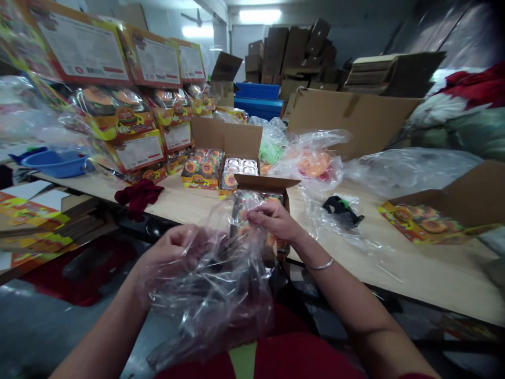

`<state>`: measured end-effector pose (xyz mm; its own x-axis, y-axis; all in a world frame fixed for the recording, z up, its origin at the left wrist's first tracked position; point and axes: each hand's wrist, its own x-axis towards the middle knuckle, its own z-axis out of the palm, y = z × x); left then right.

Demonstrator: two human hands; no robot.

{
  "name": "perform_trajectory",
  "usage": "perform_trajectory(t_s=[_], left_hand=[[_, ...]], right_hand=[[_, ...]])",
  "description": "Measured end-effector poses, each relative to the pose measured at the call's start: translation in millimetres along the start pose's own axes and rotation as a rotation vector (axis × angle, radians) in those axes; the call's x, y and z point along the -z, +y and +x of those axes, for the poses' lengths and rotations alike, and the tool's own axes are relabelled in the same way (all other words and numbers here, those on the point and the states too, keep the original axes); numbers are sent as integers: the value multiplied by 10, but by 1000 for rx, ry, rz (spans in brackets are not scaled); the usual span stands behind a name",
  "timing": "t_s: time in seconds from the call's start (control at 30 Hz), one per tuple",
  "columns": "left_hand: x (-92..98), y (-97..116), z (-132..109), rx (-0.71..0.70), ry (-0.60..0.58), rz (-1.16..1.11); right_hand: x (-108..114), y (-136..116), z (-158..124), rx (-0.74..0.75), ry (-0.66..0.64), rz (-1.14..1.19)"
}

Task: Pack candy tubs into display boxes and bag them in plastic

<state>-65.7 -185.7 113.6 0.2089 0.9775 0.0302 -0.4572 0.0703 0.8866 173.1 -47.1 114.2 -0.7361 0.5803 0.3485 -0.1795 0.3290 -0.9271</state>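
A clear plastic bag (221,287) hangs crumpled in front of my body, and both hands grip it near its upper part. My left hand (173,247) is closed, its fingers partly behind the film. Further right, my right hand (274,218) pinches the film between thumb and fingers. Right behind the bag, at the table's front edge, stands an open display box (282,200) with burger-pictured packs inside, partly hidden by the film and my right hand. Beyond it are a box of burger packs (201,181) and a box of clear-lidded packs (241,167).
Wrapped burger boxes (136,118) are stacked at the left beside a blue basin (59,162). A dark red cloth (139,196) lies near the table edge. Bagged orange pieces (315,163), a black item (341,210) and another open box (422,223) occupy the right side. A large carton (351,121) stands behind.
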Motion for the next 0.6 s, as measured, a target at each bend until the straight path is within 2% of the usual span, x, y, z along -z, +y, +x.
perform_trajectory(t_s=[0.1, 0.2, 0.23, 0.27, 0.3, 0.4, 0.43, 0.5, 0.6], left_hand=[[-10, 250, 46, -257, 153, -80], [146, 466, 133, -500, 261, -73], [198, 477, 159, -528, 272, -71], [238, 449, 174, -490, 256, -66], [260, 382, 177, -386, 209, -49], [223, 46, 111, 104, -50, 74], [187, -65, 78, 223, -125, 107], [113, -212, 22, 296, -210, 119], [57, -222, 16, 174, -147, -22]], right_hand=[[203, -50, -144, -29, 33, 136], [385, -101, -301, 96, 80, 347], [411, -99, -327, 124, 87, 390], [417, -83, -337, 128, 88, 409], [408, -54, -331, 111, 92, 402], [331, 65, -257, 36, 157, 306], [308, 97, -228, 14, 185, 288], [278, 123, -185, -35, 207, 285], [258, 73, -161, -70, 149, 287]])
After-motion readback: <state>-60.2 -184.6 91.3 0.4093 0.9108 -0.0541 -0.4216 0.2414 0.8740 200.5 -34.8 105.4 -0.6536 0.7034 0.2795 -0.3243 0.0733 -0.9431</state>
